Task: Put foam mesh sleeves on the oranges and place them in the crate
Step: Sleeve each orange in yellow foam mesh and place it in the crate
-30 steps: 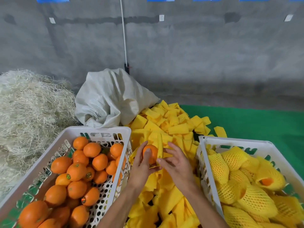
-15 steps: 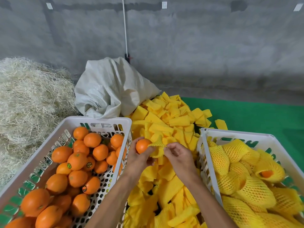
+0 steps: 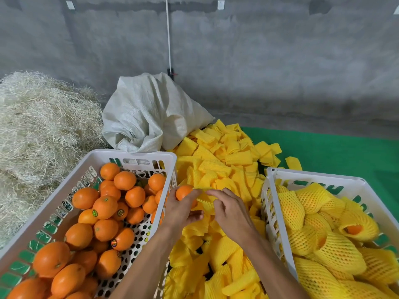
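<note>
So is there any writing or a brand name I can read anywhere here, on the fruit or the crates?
None can be read.
Small round stickers on the bare oranges in the left white plastic crate: too small and blurred to read.
White tags on the grey concrete wall: no text can be made out.

Brightness: even and fairly bright, with strong, saturated colour on the oranges and the yellow foam sleeves.
Source: soft and diffuse (seemingly from overhead).
Shadows: faint, soft-edged, under the forearms and inside the crates.
Glare: small sheens on orange skins only.
Sharpness: centre crisp; slight softness on the hands.
Distortion: wide-angle bowing at the edges; the wall curves.
</note>
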### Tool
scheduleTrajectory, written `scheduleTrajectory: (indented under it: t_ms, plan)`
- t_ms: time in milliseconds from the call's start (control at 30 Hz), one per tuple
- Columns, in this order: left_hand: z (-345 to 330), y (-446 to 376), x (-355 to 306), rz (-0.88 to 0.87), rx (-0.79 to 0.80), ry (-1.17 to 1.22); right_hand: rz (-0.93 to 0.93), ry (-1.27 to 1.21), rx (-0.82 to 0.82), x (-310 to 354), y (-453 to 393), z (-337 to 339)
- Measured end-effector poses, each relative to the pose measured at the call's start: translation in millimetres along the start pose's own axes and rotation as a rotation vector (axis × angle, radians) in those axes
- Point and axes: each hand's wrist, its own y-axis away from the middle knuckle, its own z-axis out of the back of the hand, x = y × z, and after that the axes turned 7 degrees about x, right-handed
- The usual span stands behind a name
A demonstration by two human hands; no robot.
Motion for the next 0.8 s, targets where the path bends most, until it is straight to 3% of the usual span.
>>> scheduleTrajectory:
  t_ms: [167, 333, 433, 633, 800]
  plan:
    - [-2.0, 1.1, 6.6, -0.097, 0.060, -0.160, -0.128, 0.036, -0.118, 0.0, -1.7, 5.6]
    - [-5.4, 7.0, -0.6, -0.082, 0.067, -0.220, -0.164, 0.133, 0.099, -6.2, -1.6, -0.1]
    - [-8.3, 15.6, -4.6, -0.159, 0.080, -0.326, -0.146, 0.157, 0.085, -7.0, -3.2, -2.7]
    - [-21.3, 35.1, -5.7, -0.349, 0.323, -0.423, -0.107, 0.066, 0.001, -4.9, -0.7, 3.3]
    - [-17.8, 35.1, -12.0, -0.256, 0.430, -0.396, -0.001, -0.005, -0.112, -10.0, 2.3, 14.7]
